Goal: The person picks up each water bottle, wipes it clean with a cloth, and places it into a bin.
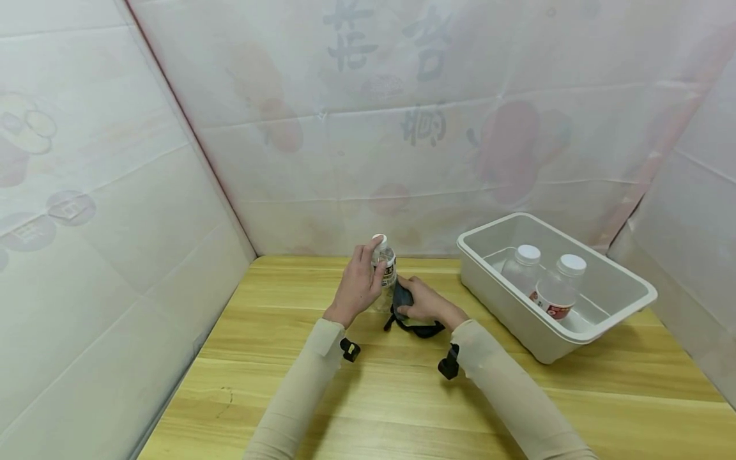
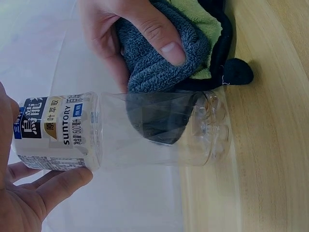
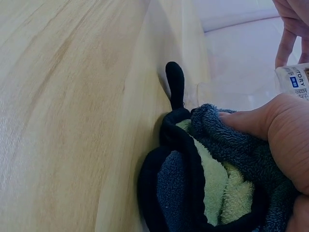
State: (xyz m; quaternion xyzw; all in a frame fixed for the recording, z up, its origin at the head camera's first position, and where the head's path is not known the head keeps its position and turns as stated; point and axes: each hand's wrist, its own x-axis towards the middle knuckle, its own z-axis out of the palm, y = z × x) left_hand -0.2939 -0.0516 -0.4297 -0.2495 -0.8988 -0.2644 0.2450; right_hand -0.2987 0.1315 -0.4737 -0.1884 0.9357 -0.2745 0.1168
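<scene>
A clear plastic bottle (image 2: 149, 154) with a white cap (image 1: 379, 239) and a paper label (image 2: 55, 128) stands upright on the table. My left hand (image 1: 361, 279) holds it by the upper part, its fingers around the label and one finger at the cap. In my right hand (image 1: 424, 300) is a bunched cloth, dark blue-grey with a green side and black edging (image 2: 164, 53). The right hand presses this cloth to the lower side of the bottle, thumb on top of the fabric. A black loop (image 3: 175, 82) of the cloth lies toward the table.
A white plastic bin (image 1: 520, 319) stands at the right of the wooden table (image 1: 368, 396). Two clear bottles with white caps, one (image 1: 554, 287) with a red label, stand in it. Printed sheeting (image 1: 345, 160) walls the back and sides.
</scene>
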